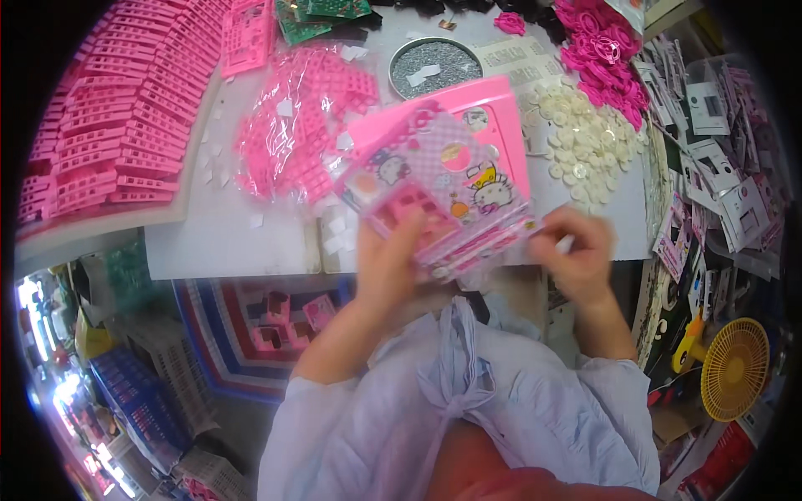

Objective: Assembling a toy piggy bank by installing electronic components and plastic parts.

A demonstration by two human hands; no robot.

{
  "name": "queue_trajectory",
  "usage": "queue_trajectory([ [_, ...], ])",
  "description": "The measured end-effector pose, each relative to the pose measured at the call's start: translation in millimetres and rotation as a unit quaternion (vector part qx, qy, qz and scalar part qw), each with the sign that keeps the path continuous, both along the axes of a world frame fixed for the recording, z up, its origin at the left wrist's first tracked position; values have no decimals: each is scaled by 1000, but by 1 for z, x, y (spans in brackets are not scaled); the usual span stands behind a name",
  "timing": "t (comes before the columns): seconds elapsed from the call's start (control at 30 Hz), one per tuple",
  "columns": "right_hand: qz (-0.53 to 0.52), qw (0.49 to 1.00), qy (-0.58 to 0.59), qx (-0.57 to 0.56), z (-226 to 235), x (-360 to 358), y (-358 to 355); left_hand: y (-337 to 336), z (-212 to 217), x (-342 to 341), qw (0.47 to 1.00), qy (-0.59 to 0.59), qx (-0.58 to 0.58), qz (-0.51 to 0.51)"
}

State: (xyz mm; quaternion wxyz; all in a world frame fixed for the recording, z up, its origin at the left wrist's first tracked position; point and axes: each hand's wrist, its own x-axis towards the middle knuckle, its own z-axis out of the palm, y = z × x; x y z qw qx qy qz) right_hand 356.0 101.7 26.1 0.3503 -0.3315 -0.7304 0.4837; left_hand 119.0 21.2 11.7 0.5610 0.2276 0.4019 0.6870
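While left hand (391, 263) grips pink toy (439, 188), right hand (576, 250) pinches white piece (565, 244) near buttons (576, 142).

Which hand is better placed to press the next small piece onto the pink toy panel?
Right. The right hand pinches a small white piece beside the pink toy panel, while the left hand is busy gripping the panel from below.

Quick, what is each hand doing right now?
Left hand: closed on the pink toy panel with cartoon stickers, holding it up.
Right hand: fingers pinched on a small white piece at the panel's right edge.
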Motion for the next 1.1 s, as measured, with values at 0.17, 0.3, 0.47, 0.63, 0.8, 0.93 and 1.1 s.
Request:
queue_trajectory([
  [0.17, 82, 965, 128, -211, -1, -34, 26, -1, 5, -26, 994, 20, -68, -89],
  [0.3, 25, 955, 200, -218, -15, -79, 5, 14, -2, -14, 898, 394, 18, 197],
  [0.47, -11, 950, 241, -197, -16, -93, 4, 3, 10, -26, 903, 403, -37, 141],
  [0.63, 56, 931, 219, -287, -4, -86, 18, -1, 20, -36, 909, 395, 65, 114],
  [0.8, 73, 960, 215, -167, -5, -96, 5, 4, 5, -38, 817, 574, 1, 57],
  [0.93, 32, 957, 232, -172, -5, -101, -3, 4, -14, -35, 840, 538, -4, 65],
  [1.1, 75, 985, 134, -77, -3, -95, 5, -1, -3, -37, 849, 523, -56, 53],
])
